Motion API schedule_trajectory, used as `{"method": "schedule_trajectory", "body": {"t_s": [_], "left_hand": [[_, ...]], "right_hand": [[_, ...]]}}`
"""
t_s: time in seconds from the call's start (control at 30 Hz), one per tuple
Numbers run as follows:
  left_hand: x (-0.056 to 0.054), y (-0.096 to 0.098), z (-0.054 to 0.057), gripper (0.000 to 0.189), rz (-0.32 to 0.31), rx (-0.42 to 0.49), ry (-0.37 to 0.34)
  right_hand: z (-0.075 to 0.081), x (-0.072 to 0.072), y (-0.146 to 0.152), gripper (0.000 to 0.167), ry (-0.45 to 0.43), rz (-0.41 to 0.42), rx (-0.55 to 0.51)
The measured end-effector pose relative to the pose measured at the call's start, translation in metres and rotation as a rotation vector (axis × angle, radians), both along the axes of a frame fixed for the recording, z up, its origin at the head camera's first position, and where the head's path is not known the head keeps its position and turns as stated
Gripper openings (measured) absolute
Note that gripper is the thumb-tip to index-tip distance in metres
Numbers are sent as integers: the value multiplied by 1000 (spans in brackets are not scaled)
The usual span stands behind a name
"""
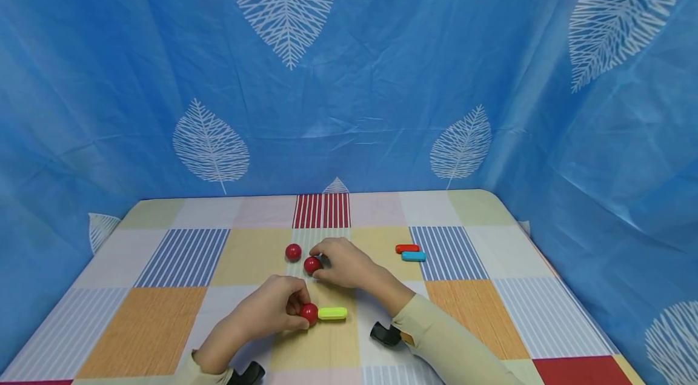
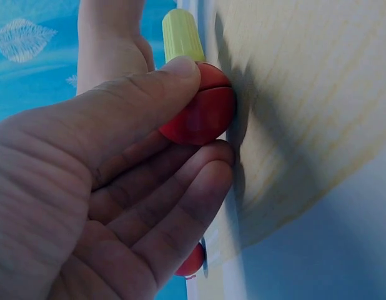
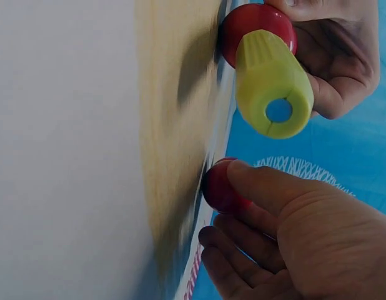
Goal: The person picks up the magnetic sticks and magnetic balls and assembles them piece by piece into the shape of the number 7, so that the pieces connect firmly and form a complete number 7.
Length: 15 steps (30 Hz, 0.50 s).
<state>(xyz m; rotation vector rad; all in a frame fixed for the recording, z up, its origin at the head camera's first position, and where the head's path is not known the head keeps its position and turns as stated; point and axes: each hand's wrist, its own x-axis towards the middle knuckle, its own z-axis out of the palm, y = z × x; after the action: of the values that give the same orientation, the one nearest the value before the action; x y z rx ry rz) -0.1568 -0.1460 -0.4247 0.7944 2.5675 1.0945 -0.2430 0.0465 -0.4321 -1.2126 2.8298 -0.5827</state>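
Observation:
My left hand holds a red ball between thumb and fingers, low over the tablecloth. A yellow-green ribbed tube juts from the ball's right side; its open round end faces the right wrist view. Farther back, my right hand pinches a second red ball, thumb on its near side as the right wrist view shows. A third red ball sits just behind and left of that one, untouched. In the left wrist view the thumb covers part of the held ball, which has a groove around it.
To the right, a red tube and a blue tube lie side by side on the patchwork tablecloth. A blue curtain with white leaf prints closes off the back and sides. Both wrists wear black camera mounts.

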Motion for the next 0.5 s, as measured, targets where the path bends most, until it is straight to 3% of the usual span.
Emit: {"method": "schedule_trajectory", "body": {"t_s": [0.3, 0.5], "left_hand": [[1, 0, 0, 25, -2, 2, 2], [1, 1, 1, 25, 6, -10, 2]], "right_hand": [[-1, 0, 0, 27, -52, -26, -14], [0, 3, 6, 26, -42, -34, -19]]}}
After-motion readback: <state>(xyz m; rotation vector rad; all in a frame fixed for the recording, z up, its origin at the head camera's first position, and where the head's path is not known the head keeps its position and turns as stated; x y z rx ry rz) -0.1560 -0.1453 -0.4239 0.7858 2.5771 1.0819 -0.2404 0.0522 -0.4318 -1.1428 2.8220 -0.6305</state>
